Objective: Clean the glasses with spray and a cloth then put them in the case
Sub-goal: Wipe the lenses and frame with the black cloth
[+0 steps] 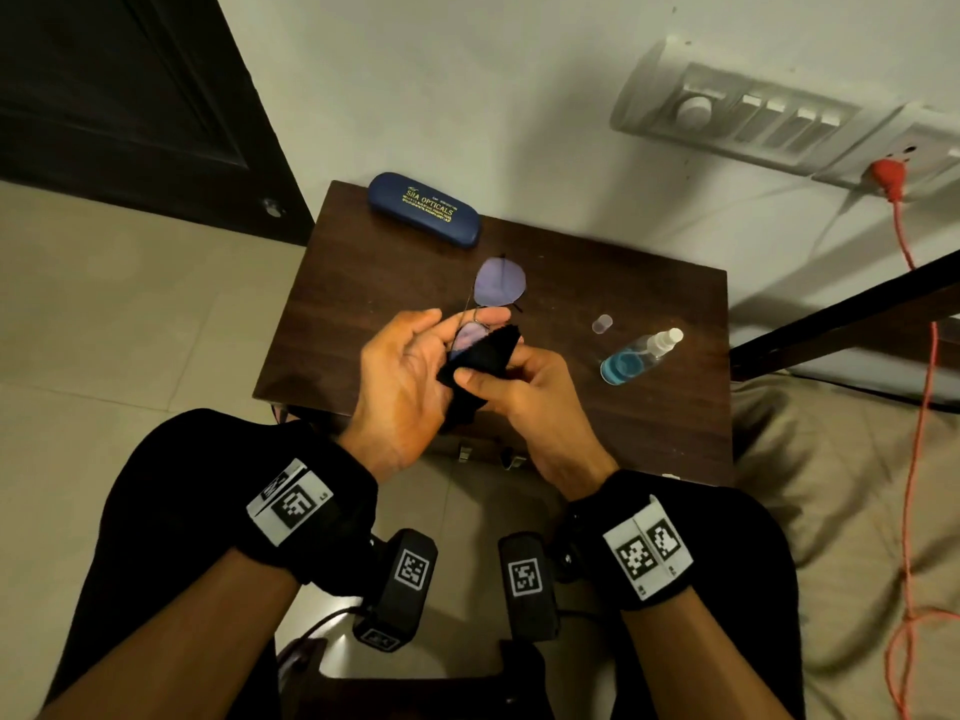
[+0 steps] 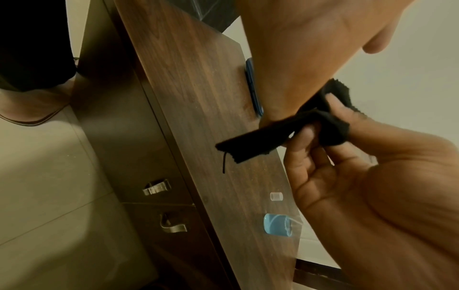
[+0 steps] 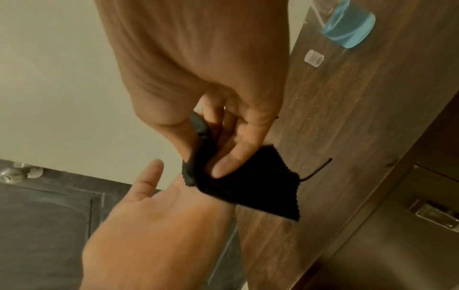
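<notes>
Glasses with purple-tinted lenses [image 1: 501, 288] are held above the brown table [image 1: 363, 304]. My left hand [image 1: 462, 324] pinches the frame near the bridge, palm up. The far lens sticks out beyond its fingers. My right hand [image 1: 524, 387] pinches a black cloth [image 1: 478, 363] folded over the near lens, thumb on top. In the right wrist view the cloth [image 3: 248, 186] hangs from the right fingers [image 3: 231, 162], and a thin temple arm [image 3: 318, 168] pokes out. The shut blue case [image 1: 423, 209] lies at the table's far left corner. The spray bottle [image 1: 639, 350] lies on its side to the right.
A small clear cap [image 1: 601, 323] stands near the bottle. Drawer handles [image 2: 159, 187] sit on the table's front. A dark door [image 1: 130, 96] is at the left. A switch panel [image 1: 753, 116] and an orange cord [image 1: 914, 407] are at the right.
</notes>
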